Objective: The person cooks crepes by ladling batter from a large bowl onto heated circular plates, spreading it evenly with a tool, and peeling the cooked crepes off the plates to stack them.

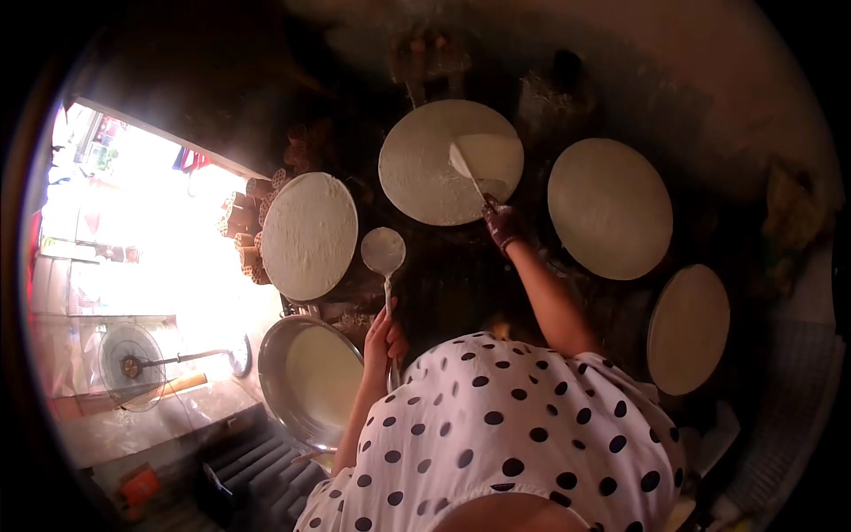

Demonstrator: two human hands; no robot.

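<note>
My left hand (384,339) is closed around the handle of a ladle (383,251), whose round, pale-coated bowl points away from me. Beside that hand, a wide metal basin (282,340) holds a milky white batter (321,377). On my right hand (502,223) is a dark glove; its fingers grip a thin pale spatula (463,164) reaching over the far round disc (417,168). Its tip lies at the edge of a smoother, whiter patch of batter (492,155) on that disc. Whether the patch is a folded sheet or fresh liquid, I cannot tell.
More pale round discs stand around me: one at the left (308,235), one at the right (610,208) and one nearer right (689,330). Stacked perforated briquettes (244,222) sit behind the left disc. A fan (131,365) is at the bright left opening.
</note>
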